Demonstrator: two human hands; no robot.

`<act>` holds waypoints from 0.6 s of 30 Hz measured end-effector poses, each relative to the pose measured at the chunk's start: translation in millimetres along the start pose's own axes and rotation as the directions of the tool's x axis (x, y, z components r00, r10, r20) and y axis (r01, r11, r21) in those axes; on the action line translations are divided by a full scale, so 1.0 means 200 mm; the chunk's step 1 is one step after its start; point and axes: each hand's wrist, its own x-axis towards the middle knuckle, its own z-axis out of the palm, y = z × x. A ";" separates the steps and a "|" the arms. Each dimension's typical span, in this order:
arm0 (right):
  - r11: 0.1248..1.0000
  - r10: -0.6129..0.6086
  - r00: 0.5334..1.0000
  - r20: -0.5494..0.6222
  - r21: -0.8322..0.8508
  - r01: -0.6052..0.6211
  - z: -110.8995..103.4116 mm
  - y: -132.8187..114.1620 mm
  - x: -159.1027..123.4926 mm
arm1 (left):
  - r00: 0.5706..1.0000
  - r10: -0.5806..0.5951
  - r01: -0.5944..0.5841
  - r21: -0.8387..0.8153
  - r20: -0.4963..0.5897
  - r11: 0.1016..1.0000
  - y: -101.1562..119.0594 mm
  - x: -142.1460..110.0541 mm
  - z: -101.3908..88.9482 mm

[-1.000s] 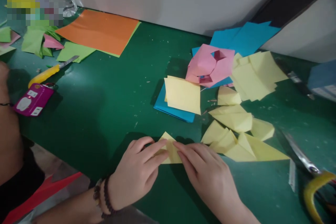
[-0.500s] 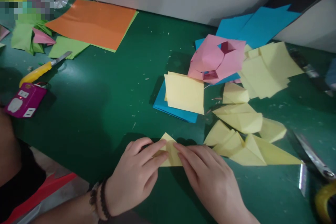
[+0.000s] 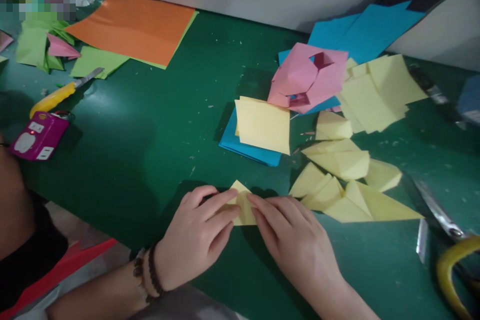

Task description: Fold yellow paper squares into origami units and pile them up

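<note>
A small piece of yellow paper (image 3: 245,212), folded to a point at the top, lies on the table between my two hands. My left hand (image 3: 200,232), with dark beaded bracelets at the wrist, presses its fingertips on the paper's left side. On the right side, the fingers of my right hand (image 3: 294,242) press down close together. Both hands partly cover the sheet. Just beyond them is a stack of pale yellow squares (image 3: 264,122) on a folded blue paper (image 3: 234,137). Several folded yellow paper pieces (image 3: 345,160) lie to the right of my right hand.
Scissors (image 3: 455,255) with yellow handles lie at the right edge. A pink folded paper (image 3: 307,80), blue sheets (image 3: 371,35) and yellow sheets (image 3: 378,95) lie behind. Orange paper (image 3: 135,30), a yellow utility knife (image 3: 56,97) and a purple box (image 3: 39,135) are left, beside another person's arm (image 3: 15,205).
The camera view has tilted a little, so the table things sit slightly higher in the picture. Both hands stay on the yellow paper, with hardly any finger movement.
</note>
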 end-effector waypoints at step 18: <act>0.986 -0.097 0.995 -0.025 0.136 0.100 -0.08 -0.17 -0.07 | 0.999 0.006 -0.007 -0.021 -0.048 1.000 -0.01 0.00 0.02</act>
